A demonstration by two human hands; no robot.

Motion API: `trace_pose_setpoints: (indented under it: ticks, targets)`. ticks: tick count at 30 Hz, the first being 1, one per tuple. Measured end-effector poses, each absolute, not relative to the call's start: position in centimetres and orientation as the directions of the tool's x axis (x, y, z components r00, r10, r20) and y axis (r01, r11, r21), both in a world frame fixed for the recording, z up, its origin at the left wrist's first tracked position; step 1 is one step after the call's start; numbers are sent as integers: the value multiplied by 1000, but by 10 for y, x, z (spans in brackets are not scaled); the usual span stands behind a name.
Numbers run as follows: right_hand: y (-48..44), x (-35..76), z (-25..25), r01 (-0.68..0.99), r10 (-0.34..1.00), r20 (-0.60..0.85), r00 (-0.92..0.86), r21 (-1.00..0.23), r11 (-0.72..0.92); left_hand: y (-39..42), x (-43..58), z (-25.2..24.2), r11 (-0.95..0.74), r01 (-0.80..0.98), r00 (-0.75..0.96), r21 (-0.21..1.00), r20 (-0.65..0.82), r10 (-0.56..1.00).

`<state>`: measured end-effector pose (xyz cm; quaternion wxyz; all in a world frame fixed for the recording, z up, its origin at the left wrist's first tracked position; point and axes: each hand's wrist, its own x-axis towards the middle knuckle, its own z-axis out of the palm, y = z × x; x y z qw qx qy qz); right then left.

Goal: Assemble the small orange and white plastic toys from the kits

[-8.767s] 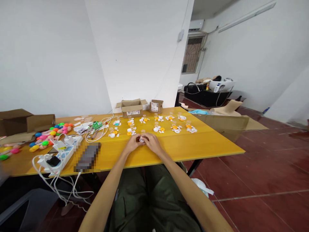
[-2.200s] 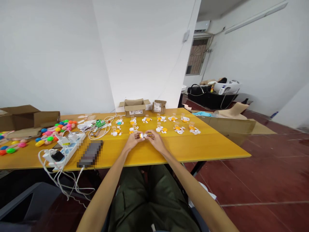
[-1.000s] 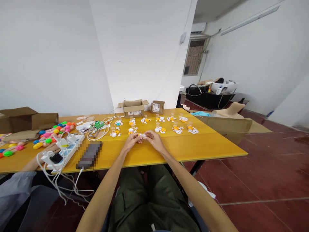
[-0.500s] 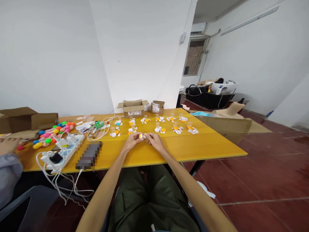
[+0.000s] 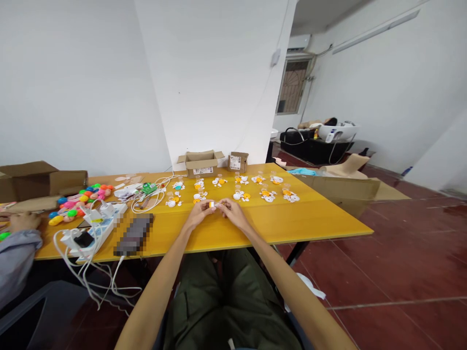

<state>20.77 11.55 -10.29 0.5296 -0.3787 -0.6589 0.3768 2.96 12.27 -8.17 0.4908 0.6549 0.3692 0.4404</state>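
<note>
Over the near part of the table, my left hand [image 5: 199,214] is closed around a small orange-and-white plastic piece [image 5: 212,204]. My right hand [image 5: 232,212] meets it from the right, thumb and fingers pinched at a small whitish bit beside that piece. Fingers cover much of both, so the exact shape does not show. Just beyond the hands lie little groups of plastic parts: a white and orange group [image 5: 200,197], another with an orange disc [image 5: 247,196], and one with white discs [image 5: 291,197]. Small clear cups stand among several groups.
Left of me are a dark phone [image 5: 134,234], a white power strip [image 5: 105,228] with tangled cables, and colourful balls [image 5: 73,212]. A co-worker's hand [image 5: 25,221] rests at far left. An open cardboard box [image 5: 202,165] and a smaller box [image 5: 238,162] stand against the wall.
My right fingers have shifted slightly against the small piece; my left hand has barely moved. The co-worker's hand and sleeve at far left have moved a little right, and a green ball shows there.
</note>
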Motion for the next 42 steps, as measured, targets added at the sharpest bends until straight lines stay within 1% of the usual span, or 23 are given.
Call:
trace_pose_setpoints:
  ticks: [5,9,16,19,25,29,34,38,42]
  targets:
    - [114,208,-102,122,907,392,-152,-903,411,124,29,-83,-254,48,341,966,223,913]
    - [112,206,-99,107,905,401,-142,-903,417,122,30,-81,-250,57,342,967,216,915]
    - [110,206,-94,95,856,495,-148,-855,510,118,30,-75,-244,44,374,969,210,903]
    - [110,207,-94,114,848,506,-155,-844,525,117,31,-73,-217,20,367,976,195,910]
    - [111,208,-95,128,847,506,-163,-840,527,115,34,-74,-122,5,339,992,113,934]
    - [111,207,-95,124,848,508,-154,-841,526,116,34,-74,-111,17,331,994,99,938]
    - [111,207,-96,122,863,485,-142,-857,501,115,34,-73,-159,25,363,987,139,921]
    - [113,208,-100,156,885,431,-174,-876,457,116,32,-75,-220,24,374,975,196,906]
    - [115,210,-104,189,896,406,-181,-879,437,116,32,-76,-238,23,369,971,213,905]
